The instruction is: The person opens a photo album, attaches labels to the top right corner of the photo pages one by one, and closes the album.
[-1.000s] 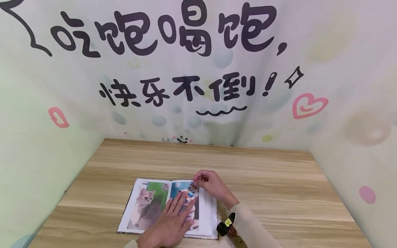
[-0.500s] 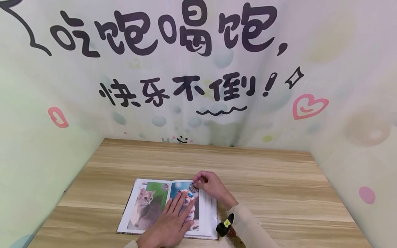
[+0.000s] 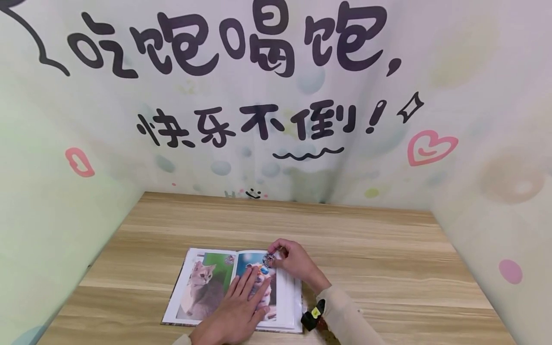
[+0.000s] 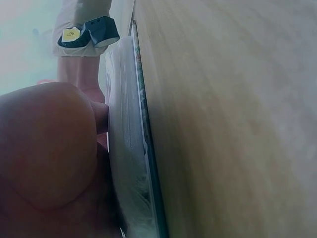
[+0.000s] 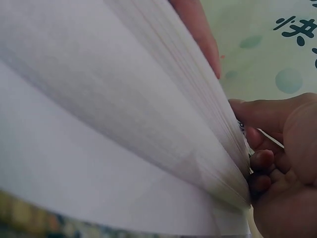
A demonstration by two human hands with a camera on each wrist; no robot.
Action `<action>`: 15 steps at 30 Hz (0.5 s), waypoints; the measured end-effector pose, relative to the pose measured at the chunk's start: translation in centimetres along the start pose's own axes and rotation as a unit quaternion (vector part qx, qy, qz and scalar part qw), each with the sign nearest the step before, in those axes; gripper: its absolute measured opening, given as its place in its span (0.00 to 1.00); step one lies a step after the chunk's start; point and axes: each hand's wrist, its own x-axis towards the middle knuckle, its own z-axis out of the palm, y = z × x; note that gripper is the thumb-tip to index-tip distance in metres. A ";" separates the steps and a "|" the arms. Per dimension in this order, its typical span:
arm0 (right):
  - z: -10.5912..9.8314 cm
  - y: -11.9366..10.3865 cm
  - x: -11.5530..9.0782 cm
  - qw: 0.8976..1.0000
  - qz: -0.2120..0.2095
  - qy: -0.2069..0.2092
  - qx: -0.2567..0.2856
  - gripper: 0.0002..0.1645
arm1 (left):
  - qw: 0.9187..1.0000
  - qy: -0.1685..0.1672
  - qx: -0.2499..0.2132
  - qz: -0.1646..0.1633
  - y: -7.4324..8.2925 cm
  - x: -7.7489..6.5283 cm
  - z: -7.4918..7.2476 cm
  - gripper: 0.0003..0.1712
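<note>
An open photo album [image 3: 290, 306] lies on the table, a cat photo [image 3: 202, 292] on its left page and a second animal photo [image 3: 270, 306] on its right. My left hand [image 3: 236, 314] rests with straight, spread fingers on the right page, covering part of that photo. At the photo's upper right corner, my right hand [image 3: 295, 258] has thumb and index finger at a small round patterned sticker [image 3: 268, 260]. The right wrist view shows its other fingers [image 5: 261, 159] curled beside the page edges. A similar small sticker [image 3: 230, 259] sits on the cat photo's upper right corner.
Wood-grain table [image 3: 388, 268] surrounds the album. A printed curtain [image 3: 258, 167] stands along the back. Beneath the right sleeve [image 3: 345, 311], which has a black wrist strap [image 3: 312, 316], lies a brown patterned item [image 3: 328, 334], mostly hidden.
My right thumb has shifted slightly to the right and down, and more of the round sticker shows beside it. The left hand and the album have stayed in place.
</note>
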 end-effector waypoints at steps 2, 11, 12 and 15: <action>0.1 0.0 0.0 1.000 -0.001 0.000 -0.002 0.13 | 1.000 0.005 0.011 0.000 -0.1 0.0 0.1 0.35; 0.7 -0.1 0.3 0.999 -0.002 0.030 -0.017 0.09 | 0.998 -0.001 0.057 -0.013 -0.6 0.2 0.7 0.36; 0.8 -0.1 0.3 0.999 0.005 0.034 -0.014 0.08 | 0.998 -0.004 0.055 -0.015 -0.5 0.2 0.7 0.36; 0.9 -0.2 0.4 0.999 0.020 0.041 -0.010 0.07 | 0.999 -0.013 0.048 -0.019 -0.5 0.2 0.6 0.36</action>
